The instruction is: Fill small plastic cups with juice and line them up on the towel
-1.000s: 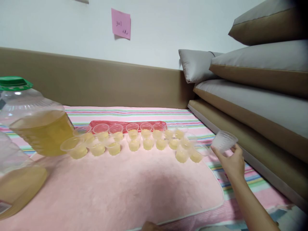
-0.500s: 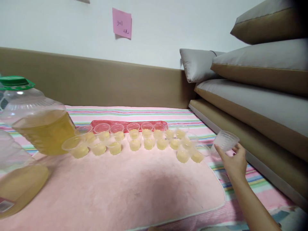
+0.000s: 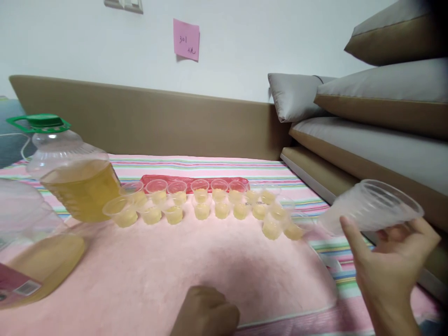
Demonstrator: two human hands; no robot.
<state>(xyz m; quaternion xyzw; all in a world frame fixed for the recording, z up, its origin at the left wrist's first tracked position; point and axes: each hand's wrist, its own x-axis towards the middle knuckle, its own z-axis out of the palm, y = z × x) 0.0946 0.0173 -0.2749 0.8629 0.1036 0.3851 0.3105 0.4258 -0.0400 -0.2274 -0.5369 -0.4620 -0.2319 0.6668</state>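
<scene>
My right hand (image 3: 395, 252) is closed around a nested stack of clear plastic cups (image 3: 374, 205), held tilted in the air at the right, mouths to the right. My left hand (image 3: 208, 312) has come in at the bottom centre, back of the hand up, its fingers curled; whatever is under them is hidden. Beyond both hands, several clear cups with pale yellow liquid stand in two rough rows, among them a front right cup (image 3: 271, 228) and a left one (image 3: 126, 217). These cups rest on and around a pink mat (image 3: 140, 266).
At the left stands a large bottle with a green cap (image 3: 80, 186), part full of yellow liquid; a second bottle (image 3: 52, 263) is nearer. Behind the cups lies a red plastic bag (image 3: 189, 183). Stacked cushions (image 3: 374, 135) line the right side. A pink note (image 3: 186, 41) is on the wall.
My right hand has lifted the cup stack from beside the rows, bringing it nearer and to the right. The left hand has entered at the bottom. The view has shifted slightly left.
</scene>
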